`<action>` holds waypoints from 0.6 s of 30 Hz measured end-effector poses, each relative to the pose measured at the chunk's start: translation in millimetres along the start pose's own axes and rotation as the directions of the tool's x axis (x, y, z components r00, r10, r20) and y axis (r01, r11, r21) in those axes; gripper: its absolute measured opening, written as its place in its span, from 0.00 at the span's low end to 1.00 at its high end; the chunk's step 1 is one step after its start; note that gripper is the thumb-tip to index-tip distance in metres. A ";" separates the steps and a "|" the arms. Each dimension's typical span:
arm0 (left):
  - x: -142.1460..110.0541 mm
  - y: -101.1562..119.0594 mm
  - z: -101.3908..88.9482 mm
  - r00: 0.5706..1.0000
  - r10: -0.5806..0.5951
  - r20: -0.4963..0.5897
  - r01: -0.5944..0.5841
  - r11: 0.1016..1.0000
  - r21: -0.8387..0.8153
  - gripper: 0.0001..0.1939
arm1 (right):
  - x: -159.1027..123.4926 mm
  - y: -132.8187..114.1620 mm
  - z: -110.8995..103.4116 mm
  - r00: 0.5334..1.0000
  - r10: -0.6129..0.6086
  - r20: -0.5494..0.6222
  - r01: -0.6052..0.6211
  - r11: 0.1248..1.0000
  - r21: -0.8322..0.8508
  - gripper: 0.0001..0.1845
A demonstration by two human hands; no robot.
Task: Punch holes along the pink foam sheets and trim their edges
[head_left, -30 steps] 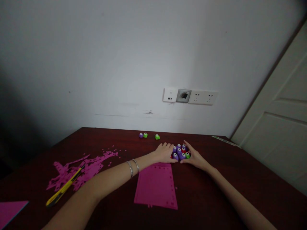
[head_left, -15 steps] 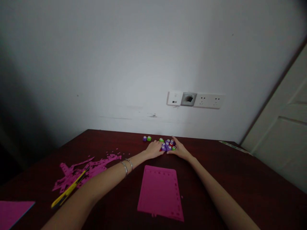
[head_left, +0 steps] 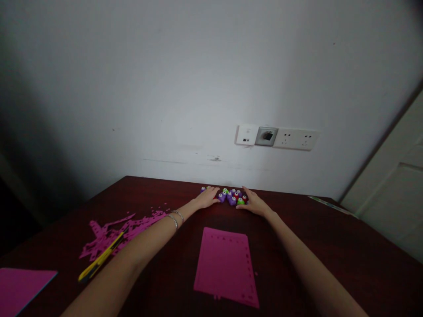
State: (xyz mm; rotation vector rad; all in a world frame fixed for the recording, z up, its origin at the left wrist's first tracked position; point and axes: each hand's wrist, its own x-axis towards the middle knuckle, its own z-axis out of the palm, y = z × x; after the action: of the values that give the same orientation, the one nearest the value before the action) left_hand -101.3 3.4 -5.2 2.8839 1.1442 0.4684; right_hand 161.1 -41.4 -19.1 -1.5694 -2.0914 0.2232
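Note:
Several small purple, green and red craft punches (head_left: 231,200) with white round tops sit in a cluster at the back of the dark table. At the cluster's left side, my left hand (head_left: 207,198) is open with its fingers stretched out. Behind its fingers, a purple punch (head_left: 202,189) and a green one are partly hidden. My right hand (head_left: 255,203) curves around the cluster's right side, thumb and fingers apart, near a green punch (head_left: 241,201). Closer to me lies a pink paper sheet (head_left: 226,266) with small punched holes along its top and right edges.
Pink paper scraps (head_left: 119,235) lie on the left with a yellow utility knife (head_left: 102,257) across them. Another pink sheet (head_left: 23,286) is at the near left. A thin strip (head_left: 332,206) lies at the back right. The wall (head_left: 185,110) carries sockets (head_left: 295,138).
My left hand has moved left from the cluster, towards the two separate punches, and now partly covers them. The cluster looks a little more spread out. The view has shifted slightly.

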 end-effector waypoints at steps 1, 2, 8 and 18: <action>-0.8 -0.4 -0.9 1.000 0.009 0.001 -0.009 1.000 -0.004 0.28 | -3.0 1.2 -4.4 1.000 0.001 0.005 -0.001 1.000 -0.018 0.56; -2.1 -0.3 -1.9 1.000 0.017 -0.001 -0.017 1.000 -0.007 0.28 | -6.1 2.1 -8.9 1.000 0.000 0.009 0.000 0.999 -0.035 0.54; -18.2 7.3 -8.2 0.993 0.053 -0.110 -0.045 0.996 0.071 0.25 | -19.8 6.6 -31.4 0.998 0.052 0.033 -0.048 0.993 -0.109 0.35; -28.3 25.8 -17.6 0.989 -0.122 -0.083 0.131 0.986 0.105 0.24 | -19.0 -4.6 -23.9 0.962 0.266 0.059 -0.251 0.949 -0.191 0.39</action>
State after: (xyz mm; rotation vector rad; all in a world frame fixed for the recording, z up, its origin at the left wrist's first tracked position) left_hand -108.3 -36.3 6.8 2.8831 1.3985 0.5322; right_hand 172.7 -64.7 -2.5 -1.9782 -2.0111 0.1964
